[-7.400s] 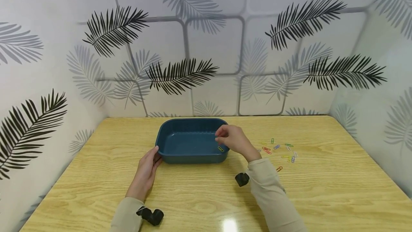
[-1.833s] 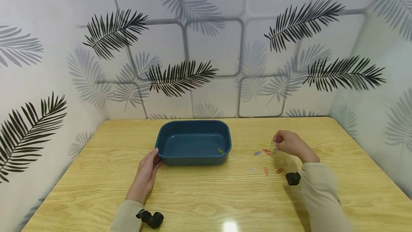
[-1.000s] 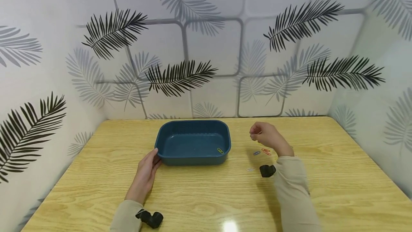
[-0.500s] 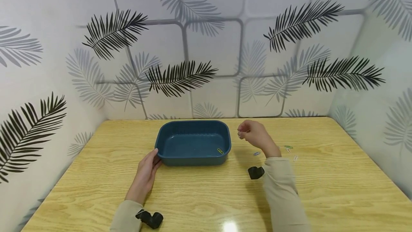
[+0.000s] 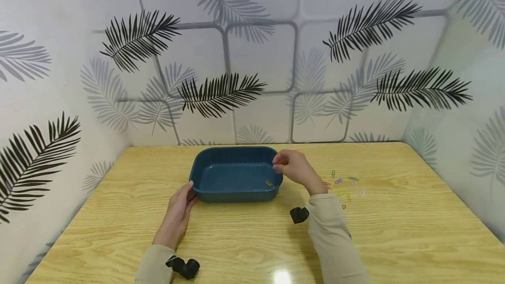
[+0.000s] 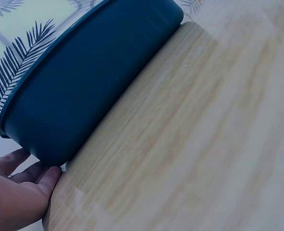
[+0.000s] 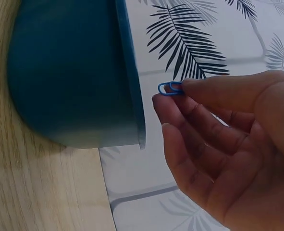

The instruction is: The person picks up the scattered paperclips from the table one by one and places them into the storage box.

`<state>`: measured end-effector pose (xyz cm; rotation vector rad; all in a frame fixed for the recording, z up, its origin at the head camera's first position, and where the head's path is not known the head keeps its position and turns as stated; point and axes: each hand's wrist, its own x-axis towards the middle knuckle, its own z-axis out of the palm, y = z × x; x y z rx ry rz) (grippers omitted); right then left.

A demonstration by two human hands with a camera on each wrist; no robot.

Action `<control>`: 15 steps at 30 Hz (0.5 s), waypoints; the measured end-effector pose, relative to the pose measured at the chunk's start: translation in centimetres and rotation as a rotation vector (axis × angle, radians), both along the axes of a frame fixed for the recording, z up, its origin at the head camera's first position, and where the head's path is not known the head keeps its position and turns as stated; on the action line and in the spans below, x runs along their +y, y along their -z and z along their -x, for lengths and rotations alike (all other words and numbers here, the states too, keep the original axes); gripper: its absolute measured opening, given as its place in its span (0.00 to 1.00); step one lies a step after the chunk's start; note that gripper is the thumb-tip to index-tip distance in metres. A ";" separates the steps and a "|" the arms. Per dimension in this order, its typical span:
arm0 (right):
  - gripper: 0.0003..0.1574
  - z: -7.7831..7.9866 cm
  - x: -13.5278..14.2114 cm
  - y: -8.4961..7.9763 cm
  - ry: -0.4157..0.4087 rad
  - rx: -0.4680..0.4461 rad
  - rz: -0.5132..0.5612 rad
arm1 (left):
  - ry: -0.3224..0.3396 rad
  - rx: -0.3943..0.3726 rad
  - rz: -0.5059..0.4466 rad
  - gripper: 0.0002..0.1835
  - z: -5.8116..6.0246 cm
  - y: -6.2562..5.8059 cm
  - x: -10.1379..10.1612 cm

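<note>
A dark blue rectangular tray stands on the table, with a yellow paper clip lying in its front right corner. My left hand holds the tray's front left corner, thumb at the rim and fingers against the wall below; the left wrist view shows those fingers near the base. By the tray's right rim, my right hand pinches a blue paper clip between thumb and fingertips. From the right wrist view, the clip is above the rim level, just beside the tray wall.
Several loose paper clips lie to the right, among them a green clip, a purple-blue clip, a white clip and a yellow clip. The right forearm hides part of the wooden table. A patterned wall rises behind.
My right hand was among the loose clips 1.8 s ago; it has since moved left to the tray's right rim with a clip. The left hand and tray stay put.
</note>
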<state>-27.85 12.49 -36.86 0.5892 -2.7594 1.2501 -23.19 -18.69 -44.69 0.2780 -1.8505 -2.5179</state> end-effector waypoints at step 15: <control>0.02 -0.2 -1.2 0.4 -0.056 -0.011 0.019 | 0.019 0.025 -0.002 0.29 -0.2 0.0 -0.1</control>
